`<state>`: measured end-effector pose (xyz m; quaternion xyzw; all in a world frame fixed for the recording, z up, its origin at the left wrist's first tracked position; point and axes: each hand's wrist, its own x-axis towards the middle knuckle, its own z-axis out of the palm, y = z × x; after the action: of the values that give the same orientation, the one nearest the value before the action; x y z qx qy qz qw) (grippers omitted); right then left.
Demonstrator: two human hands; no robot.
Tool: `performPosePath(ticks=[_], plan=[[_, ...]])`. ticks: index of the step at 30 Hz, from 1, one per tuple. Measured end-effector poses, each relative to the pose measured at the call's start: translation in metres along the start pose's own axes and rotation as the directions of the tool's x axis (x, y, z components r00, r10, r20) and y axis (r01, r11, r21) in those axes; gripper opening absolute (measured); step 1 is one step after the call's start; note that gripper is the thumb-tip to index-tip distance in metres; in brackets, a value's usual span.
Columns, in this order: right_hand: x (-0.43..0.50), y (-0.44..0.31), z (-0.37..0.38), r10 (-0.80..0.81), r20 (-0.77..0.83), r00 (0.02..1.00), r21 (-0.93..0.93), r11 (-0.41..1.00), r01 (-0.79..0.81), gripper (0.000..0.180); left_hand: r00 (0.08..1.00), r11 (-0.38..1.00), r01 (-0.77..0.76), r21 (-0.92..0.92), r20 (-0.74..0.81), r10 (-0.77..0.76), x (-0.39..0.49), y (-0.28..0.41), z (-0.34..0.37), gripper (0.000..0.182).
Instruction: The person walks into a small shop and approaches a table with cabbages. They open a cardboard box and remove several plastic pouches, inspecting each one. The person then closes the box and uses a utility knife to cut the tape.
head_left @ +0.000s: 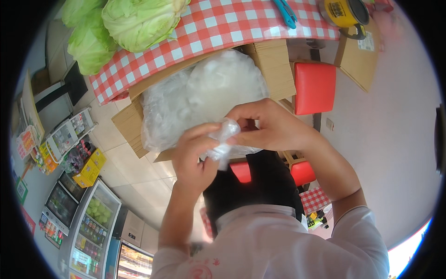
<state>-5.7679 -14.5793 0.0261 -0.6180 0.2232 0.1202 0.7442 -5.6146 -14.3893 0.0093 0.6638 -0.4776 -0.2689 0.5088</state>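
Observation:
Between my two hands is a bunched piece of clear plastic film or bag (223,148). My left hand (197,155) is closed around its lower left part. The thumb and fingers of my right hand (256,127) pinch its upper right side. Just beyond my hands, an open cardboard box (275,68) holds a large clear plastic bag (167,104) with whitish contents that I cannot make out. Part of the bag's near edge is hidden behind my hands.
A table with a red-and-white checked cloth (209,26) stands beyond the box. On it are cabbages (139,22), a teal utility knife (285,14) and a yellow mug (339,13). A red chair (314,88) is right of the box; a glass-door fridge (94,230) stands at lower left.

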Motion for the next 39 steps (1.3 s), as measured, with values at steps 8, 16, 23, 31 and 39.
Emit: performPosePath(ticks=[8,16,23,31,39], plan=[[0.008,0.016,0.018,0.16,-0.478,0.864,0.728,0.623,0.287,0.017,0.979,0.98,0.195,-0.043,-0.057,-0.198,-0.008,-0.002,-0.007,0.025],[-0.022,0.011,-0.004,-0.126,-0.52,0.845,0.572,0.683,0.454,0.046,0.821,0.749,0.504,-0.429,-0.031,-0.57,0.018,0.007,-0.025,0.014],[0.003,0.026,0.012,-0.314,-0.515,0.798,-0.477,0.878,0.038,0.028,0.984,0.632,0.008,-0.775,-0.107,-0.143,0.068,0.014,-0.028,0.081],[-0.018,0.044,-0.006,-0.103,-0.677,0.729,0.005,0.989,0.145,0.013,0.832,0.831,0.554,-0.049,0.012,-0.554,0.013,-0.03,0.002,0.037],[-0.08,0.073,-0.057,0.243,-0.878,0.412,0.321,0.938,0.131,0.008,0.733,0.791,0.556,-0.256,-0.298,-0.612,0.007,-0.066,-0.081,0.029]])
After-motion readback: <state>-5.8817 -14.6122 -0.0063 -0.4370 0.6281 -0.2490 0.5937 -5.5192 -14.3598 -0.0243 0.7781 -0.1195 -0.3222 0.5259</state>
